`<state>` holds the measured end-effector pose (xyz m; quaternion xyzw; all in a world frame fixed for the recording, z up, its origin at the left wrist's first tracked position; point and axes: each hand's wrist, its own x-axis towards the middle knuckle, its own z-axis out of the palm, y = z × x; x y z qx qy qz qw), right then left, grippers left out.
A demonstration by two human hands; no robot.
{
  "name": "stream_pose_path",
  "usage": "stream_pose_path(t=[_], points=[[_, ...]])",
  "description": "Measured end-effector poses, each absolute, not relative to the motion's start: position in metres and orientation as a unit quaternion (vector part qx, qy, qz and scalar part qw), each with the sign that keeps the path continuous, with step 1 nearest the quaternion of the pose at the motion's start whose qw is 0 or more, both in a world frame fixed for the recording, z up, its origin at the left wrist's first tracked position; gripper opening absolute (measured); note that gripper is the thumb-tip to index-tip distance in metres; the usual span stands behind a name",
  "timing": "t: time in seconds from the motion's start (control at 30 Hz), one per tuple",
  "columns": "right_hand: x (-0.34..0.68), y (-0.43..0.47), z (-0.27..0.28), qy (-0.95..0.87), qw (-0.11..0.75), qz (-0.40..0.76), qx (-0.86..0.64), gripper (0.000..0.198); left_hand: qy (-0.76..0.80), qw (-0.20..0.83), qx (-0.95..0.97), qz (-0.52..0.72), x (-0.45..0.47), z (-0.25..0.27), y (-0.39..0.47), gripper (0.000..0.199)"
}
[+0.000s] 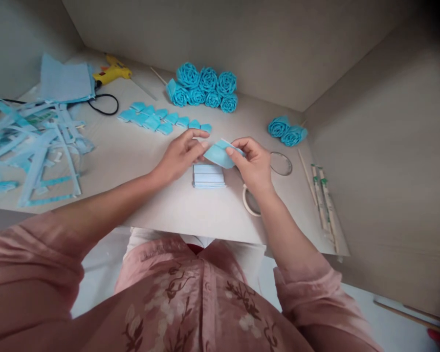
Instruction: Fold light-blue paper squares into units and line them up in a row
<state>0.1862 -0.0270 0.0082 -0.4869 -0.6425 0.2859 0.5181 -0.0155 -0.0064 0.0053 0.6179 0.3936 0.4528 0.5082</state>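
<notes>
The thin light-blue fabric piece (pixel 218 153) is pinched in the right hand (pixel 255 164), near the pale-blue pleated stack (pixel 209 177); whether the half-curled left hand (pixel 181 155) grips it, I cannot tell. A slack pinch could crease it askew.

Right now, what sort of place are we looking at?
Probably a small craft workspace: the tabletop bears a yellow glue gun, a cluster of blue rose-like flowers and a heap of blue strips.
</notes>
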Motion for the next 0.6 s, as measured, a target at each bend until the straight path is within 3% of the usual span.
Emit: stream_pose_path(t=[0.13,0.33,0.5,0.6], points=[[0.183,-0.035,0.015,-0.688,0.522,0.155,-0.48,0.021,0.404,0.59,0.583,0.385,-0.017,0.012,-0.01,0.061],[0.179,-0.045,0.019,-0.713,0.511,0.044,-0.478,0.02,0.295,0.743,0.548,0.248,-0.016,0.009,-0.013,0.089],[0.179,-0.045,0.019,-0.743,0.498,0.004,-0.446,0.017,0.256,0.794,0.504,0.223,-0.014,0.011,-0.012,0.084],[0.176,-0.044,0.017,-0.798,0.447,0.025,-0.402,0.015,0.271,0.794,0.474,0.267,-0.013,0.014,-0.013,0.063]])
